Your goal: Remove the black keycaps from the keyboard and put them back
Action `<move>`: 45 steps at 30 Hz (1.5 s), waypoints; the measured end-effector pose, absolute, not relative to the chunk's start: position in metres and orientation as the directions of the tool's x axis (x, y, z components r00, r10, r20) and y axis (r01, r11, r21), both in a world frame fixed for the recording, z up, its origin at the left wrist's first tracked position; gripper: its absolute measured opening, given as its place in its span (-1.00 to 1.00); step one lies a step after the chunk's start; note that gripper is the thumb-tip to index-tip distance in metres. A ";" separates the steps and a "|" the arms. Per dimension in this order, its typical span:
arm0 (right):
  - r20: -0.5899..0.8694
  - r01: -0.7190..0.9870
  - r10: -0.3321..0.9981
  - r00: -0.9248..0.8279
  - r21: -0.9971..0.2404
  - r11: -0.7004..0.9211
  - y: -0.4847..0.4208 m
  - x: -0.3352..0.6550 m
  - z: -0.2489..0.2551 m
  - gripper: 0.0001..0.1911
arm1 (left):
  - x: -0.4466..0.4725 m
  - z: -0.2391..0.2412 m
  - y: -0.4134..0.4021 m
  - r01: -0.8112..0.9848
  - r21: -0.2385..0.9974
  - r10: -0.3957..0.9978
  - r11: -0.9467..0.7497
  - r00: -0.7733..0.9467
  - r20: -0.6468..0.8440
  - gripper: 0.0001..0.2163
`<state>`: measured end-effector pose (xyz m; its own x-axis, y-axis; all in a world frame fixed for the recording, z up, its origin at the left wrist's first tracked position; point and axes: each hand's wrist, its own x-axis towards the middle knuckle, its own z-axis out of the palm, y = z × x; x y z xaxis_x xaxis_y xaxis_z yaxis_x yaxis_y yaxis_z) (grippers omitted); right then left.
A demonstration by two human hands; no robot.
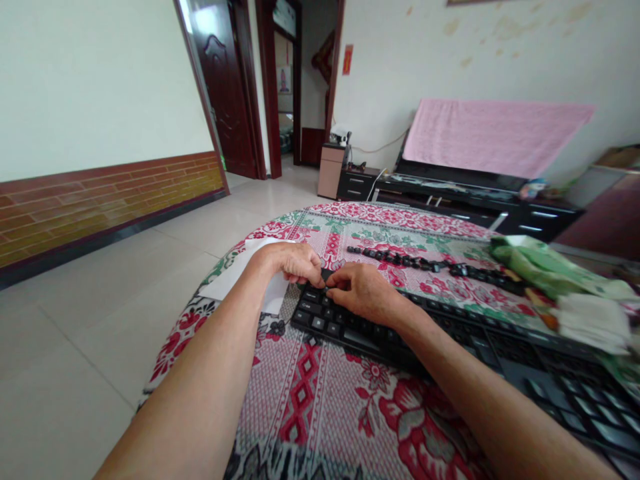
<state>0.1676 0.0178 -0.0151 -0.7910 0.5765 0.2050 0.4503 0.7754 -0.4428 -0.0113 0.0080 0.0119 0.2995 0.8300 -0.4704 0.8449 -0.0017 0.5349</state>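
A black computer keyboard (360, 339) lies across the patterned tablecloth, running from the middle to the lower right. Some of its keys are in place at the left end, while other spots look bare. My left hand (301, 262) is closed, its fingertips at the keyboard's far left corner. Close beside it, my right hand (364, 291) has thumb and forefinger bent together over the same corner. Whatever lies between the fingertips of either hand is hidden or too small to make out. Loose black keycaps (395, 259) form a line behind the keyboard.
White paper (227, 280) lies under my left wrist at the table's left edge. A green cloth or bag (545, 263) and a whitish cloth (593, 321) sit at the right. Beyond the round table stands a black cabinet (537, 217), with a pink towel (493, 137) over a screen.
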 end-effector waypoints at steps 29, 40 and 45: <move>0.217 0.455 0.609 -0.763 -0.488 0.745 0.020 0.166 -0.019 -0.81 | -0.005 0.015 0.006 0.865 0.501 0.824 0.004 0.281 -0.492 -0.65; 0.210 0.510 0.605 -0.768 -0.371 0.776 0.016 0.162 -0.018 -0.79 | -0.011 0.011 0.007 0.821 0.571 0.822 -0.004 0.328 -0.465 -0.68; 0.174 0.517 0.609 -0.774 -0.383 0.766 0.014 0.160 -0.015 -0.79 | -0.009 0.010 0.007 0.828 0.561 0.828 0.011 0.307 -0.469 -0.69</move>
<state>0.1595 0.0144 -0.0148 -0.7739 0.6090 0.1738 0.5168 0.7659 -0.3825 -0.0094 0.0073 0.0103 0.3067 0.8281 -0.4692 0.8279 0.0111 0.5607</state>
